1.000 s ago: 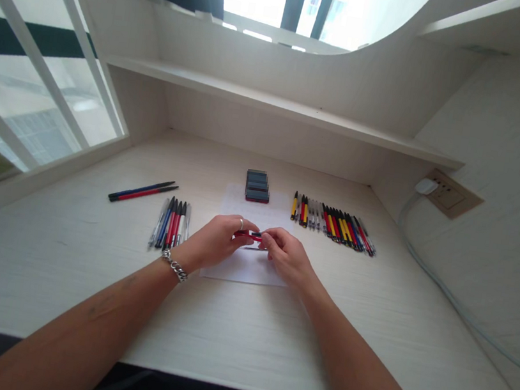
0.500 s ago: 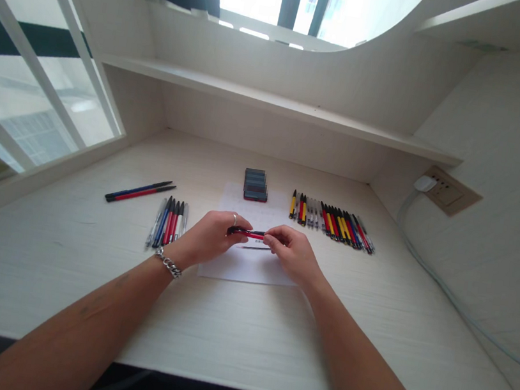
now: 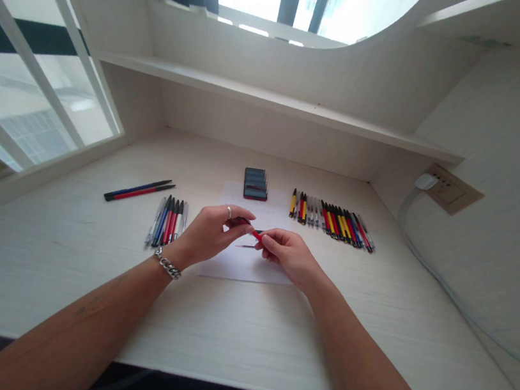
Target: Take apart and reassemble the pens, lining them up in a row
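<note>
Paper (image 3: 240, 267) lies flat in the middle of the pale desk (image 3: 235, 333), and both hands are just above it. The left hand (image 3: 208, 234), with a ring (image 3: 229, 212) on one finger and a chain bracelet (image 3: 167, 264) at the wrist, pinches one end of a red pen (image 3: 256, 234) between thumb and fingertips. The right hand (image 3: 287, 257) has its fingers closed narrowly round the other end. The red pen runs slantwise between the two hands, held clear of the sheet, with only a short red stretch showing between the fingers. On the paper under it lies a thin dark stick (image 3: 248, 245), too small to make out.

At the far edge of the sheet rests a phone (image 3: 256, 184). To its right a long row of pens (image 3: 333, 223) lies side by side, yellow, red, black and blue among them. Left of the left hand sits a small bunch of pens (image 3: 168, 221), laid close together, and farther left two more pens (image 3: 137, 190), one blue and one red, lie touching along their length. On the right wall a plug sits in a socket (image 3: 444, 190), its cable (image 3: 444, 292) trailing along the desk edge.
</note>
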The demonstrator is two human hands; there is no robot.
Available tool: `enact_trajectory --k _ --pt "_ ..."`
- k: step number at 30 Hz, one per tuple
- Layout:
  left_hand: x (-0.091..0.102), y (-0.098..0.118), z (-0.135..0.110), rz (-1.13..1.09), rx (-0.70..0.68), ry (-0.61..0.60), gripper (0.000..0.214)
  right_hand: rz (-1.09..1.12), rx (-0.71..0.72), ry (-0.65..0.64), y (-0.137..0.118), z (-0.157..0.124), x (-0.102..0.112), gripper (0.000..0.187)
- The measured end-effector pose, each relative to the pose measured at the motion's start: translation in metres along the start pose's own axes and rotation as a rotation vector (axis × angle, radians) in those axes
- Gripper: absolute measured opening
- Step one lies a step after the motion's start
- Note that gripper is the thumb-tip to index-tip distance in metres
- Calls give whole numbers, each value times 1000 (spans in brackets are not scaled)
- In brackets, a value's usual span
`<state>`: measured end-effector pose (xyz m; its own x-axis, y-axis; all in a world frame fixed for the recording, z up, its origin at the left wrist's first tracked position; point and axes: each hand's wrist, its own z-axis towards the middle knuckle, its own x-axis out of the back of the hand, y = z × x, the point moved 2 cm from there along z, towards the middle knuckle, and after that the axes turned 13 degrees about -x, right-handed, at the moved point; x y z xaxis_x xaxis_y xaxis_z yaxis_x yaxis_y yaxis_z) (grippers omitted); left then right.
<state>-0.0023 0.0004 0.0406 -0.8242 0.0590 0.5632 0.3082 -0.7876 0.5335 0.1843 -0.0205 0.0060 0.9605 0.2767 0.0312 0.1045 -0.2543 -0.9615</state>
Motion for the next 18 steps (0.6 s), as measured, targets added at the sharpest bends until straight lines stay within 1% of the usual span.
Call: enact_trajectory --k 4,8,15,18 --pt "4 -3 0 18 24 -20 24 80 -16 -18 0 -1 3 28" --pt "7 -9 -1 -7 68 -30 24 102 5 40 -2 -2 9 28" --pt "10 -16 -2 -66 124 -6 26 25 53 114 -2 -1 12 26" --pt "13 -17 -2 -109 144 34 26 -83 65 180 1 0 16 25"
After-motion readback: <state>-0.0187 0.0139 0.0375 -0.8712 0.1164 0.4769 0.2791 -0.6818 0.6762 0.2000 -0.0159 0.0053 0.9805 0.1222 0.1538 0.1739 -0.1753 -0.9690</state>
